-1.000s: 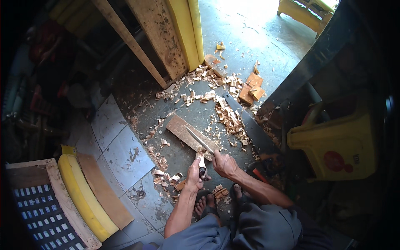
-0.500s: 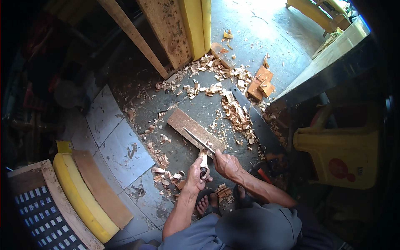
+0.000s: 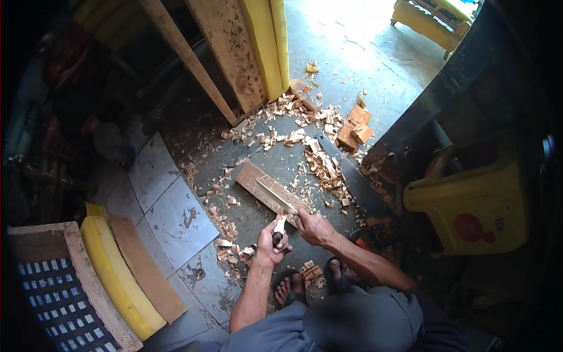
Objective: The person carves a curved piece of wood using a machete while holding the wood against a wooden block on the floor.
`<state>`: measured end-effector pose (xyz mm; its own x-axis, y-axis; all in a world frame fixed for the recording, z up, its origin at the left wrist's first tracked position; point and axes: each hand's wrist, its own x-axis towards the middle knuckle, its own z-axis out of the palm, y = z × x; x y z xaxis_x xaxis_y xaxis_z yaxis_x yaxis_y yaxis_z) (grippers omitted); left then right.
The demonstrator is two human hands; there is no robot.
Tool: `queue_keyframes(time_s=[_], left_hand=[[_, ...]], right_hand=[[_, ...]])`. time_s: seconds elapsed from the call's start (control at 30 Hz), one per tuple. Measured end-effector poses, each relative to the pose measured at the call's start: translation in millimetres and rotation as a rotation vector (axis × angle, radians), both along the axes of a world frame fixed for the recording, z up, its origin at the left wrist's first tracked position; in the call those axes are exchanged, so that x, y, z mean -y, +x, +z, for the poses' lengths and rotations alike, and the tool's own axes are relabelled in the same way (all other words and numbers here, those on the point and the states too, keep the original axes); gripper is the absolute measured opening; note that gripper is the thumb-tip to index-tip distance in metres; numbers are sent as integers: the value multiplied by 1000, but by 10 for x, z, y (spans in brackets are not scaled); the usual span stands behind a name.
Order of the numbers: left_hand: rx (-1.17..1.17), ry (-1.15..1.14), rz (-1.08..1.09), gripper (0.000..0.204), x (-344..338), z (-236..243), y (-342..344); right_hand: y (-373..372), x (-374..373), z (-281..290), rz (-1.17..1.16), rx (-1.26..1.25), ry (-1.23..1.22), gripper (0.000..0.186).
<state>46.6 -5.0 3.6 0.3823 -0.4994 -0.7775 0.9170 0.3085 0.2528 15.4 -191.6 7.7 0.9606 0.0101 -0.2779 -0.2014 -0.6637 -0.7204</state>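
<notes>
My left hand [image 3: 269, 246] is closed round a short pale piece of carved wood [image 3: 281, 224] with a dark rounded end. Its far end meets the near part of a flat wooden plank [image 3: 252, 176] lying on the floor. My right hand [image 3: 317, 227] grips a long, narrow, pointed metal blade [image 3: 275, 196], its handle hidden in my fingers. The blade slants up and left over the plank, crossing the far end of the carved wood. Whether it is a knife or a file, I cannot tell.
Wood shavings [image 3: 325, 167] litter the floor around the plank. A handsaw [image 3: 352, 176] lies to the right, near orange-brown wood blocks [image 3: 353, 128]. A yellow plastic container [image 3: 469, 205] stands at the right. White tiles [image 3: 182, 214] and a yellow curved piece [image 3: 114, 273] are at the left. My sandalled feet [image 3: 287, 287] are close below.
Both hands have shifted slightly left in the picture, with the blade and carved wood still held. The whole view has turned a little.
</notes>
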Motion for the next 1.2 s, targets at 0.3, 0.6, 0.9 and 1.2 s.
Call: queue_keyframes(time_s=[0.3, 0.6, 0.9, 1.2], left_hand=[[-46, 5, 16, 44, -50, 62, -35], [-34, 102, -63, 40, -23, 65, -31], [115, 148, -123, 36, 26, -4, -128], [158, 242, -93, 34, 81, -25, -201]], right_hand=[[-221, 0, -29, 79, 37, -194, 20], [-133, 6, -40, 120, -84, -50, 19], [23, 145, -64, 46, -82, 62, 32], [-297, -9, -5, -34, -148, -73, 28]])
